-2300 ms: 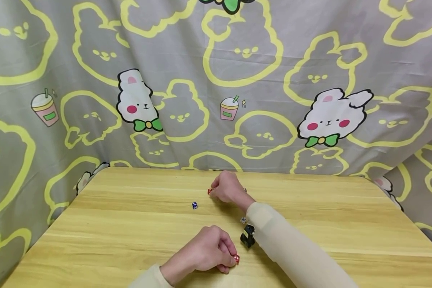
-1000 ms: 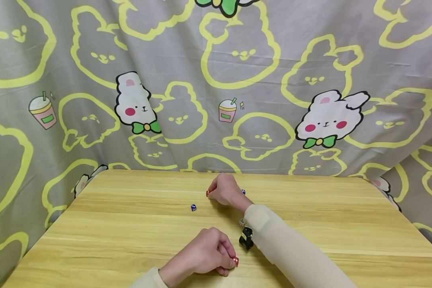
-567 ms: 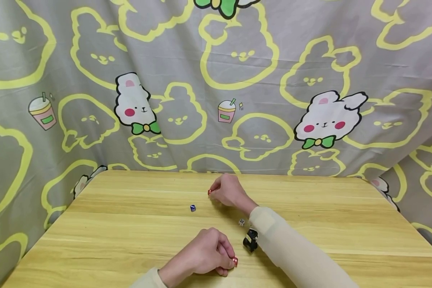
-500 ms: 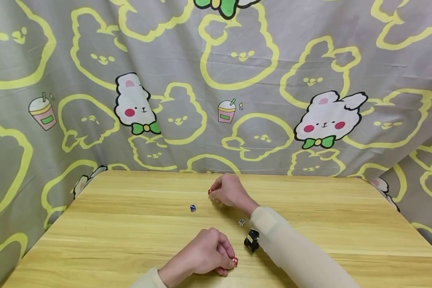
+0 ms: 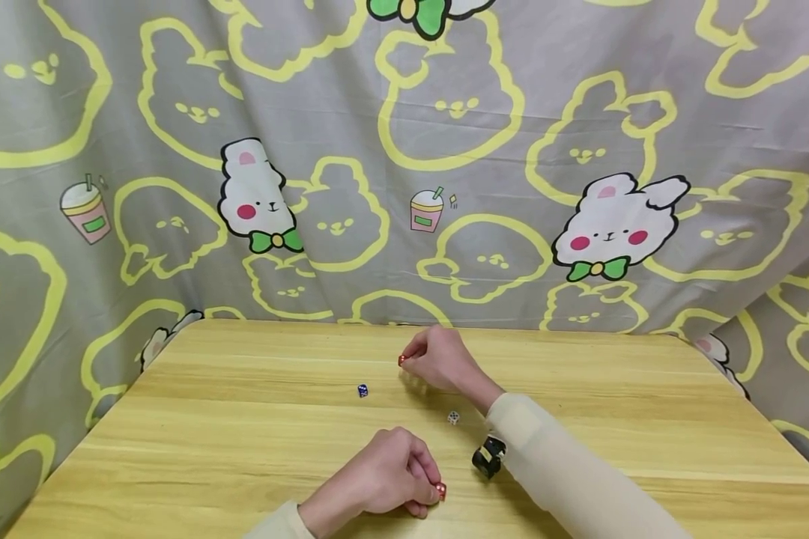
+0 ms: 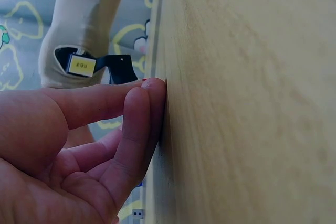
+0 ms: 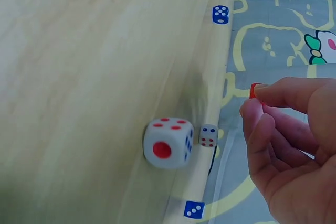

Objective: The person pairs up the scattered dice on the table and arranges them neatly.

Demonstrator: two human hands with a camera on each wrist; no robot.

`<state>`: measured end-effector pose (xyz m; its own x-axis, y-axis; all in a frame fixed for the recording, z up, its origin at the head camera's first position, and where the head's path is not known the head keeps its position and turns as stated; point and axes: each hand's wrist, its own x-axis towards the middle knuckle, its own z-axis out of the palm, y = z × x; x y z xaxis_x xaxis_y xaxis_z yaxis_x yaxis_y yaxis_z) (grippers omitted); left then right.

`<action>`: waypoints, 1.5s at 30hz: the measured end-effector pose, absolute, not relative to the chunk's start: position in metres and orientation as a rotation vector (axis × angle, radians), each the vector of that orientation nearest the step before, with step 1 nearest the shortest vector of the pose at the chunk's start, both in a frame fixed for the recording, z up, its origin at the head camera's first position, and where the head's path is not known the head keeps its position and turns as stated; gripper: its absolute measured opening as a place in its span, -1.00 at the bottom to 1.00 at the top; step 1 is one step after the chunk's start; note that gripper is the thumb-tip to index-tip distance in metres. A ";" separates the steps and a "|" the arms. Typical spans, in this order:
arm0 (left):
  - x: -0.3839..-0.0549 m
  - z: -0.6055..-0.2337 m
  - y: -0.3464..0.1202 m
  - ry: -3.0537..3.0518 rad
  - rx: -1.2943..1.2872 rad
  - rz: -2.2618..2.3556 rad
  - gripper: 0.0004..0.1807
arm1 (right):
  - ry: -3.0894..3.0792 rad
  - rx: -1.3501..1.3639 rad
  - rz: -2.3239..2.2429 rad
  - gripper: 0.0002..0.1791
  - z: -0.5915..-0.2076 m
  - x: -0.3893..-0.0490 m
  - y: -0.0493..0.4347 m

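Observation:
My left hand (image 5: 394, 471) is low over the front of the table, pinching a red die (image 5: 441, 492) between thumb and fingers. Only a sliver of that die shows in the left wrist view, where the fingertips (image 6: 153, 85) are right at the tabletop. Toward the back edge, my right hand (image 5: 441, 359) pinches another red die (image 5: 401, 361). The right wrist view shows this red die (image 7: 253, 91) mostly covered by thumb and finger. Nearest to the right hand are a blue die (image 5: 362, 390) to its left and a white die (image 5: 453, 418) in front of it.
In the right wrist view, two white dice, a near one (image 7: 167, 144) and a far one (image 7: 208, 136), sit between two blue dice (image 7: 220, 14). A black camera mount (image 5: 489, 457) hangs under the right sleeve. A patterned curtain (image 5: 350, 187) borders the wooden table (image 5: 243, 434).
The right hand and forearm have shifted slightly right, carrying the pinched red die along. A blue die once visible beside the right wrist is now hidden in the head view. The left hand holds still.

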<state>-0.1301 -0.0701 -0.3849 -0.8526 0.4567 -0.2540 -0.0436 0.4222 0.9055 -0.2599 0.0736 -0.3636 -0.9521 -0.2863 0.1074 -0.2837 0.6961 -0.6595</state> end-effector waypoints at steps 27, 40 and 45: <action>-0.129 -0.385 -0.068 2.207 0.324 1.427 -0.82 | 2.909 -0.499 -1.134 -0.92 -0.350 -0.229 0.112; -0.129 -0.384 -0.068 2.219 0.337 1.413 -0.82 | 2.925 -0.485 -1.121 -0.91 -0.349 -0.213 0.128; -0.128 -0.384 -0.068 2.216 0.334 1.416 -0.82 | 2.918 -0.476 -1.142 -0.90 -0.349 -0.206 0.134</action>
<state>-0.1283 -0.0678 -0.3836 -0.8523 0.4496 -0.2673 -0.0536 0.4332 0.8997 -0.2058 0.1336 -0.3488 -0.9545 -0.2664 0.1338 -0.2864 0.6953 -0.6592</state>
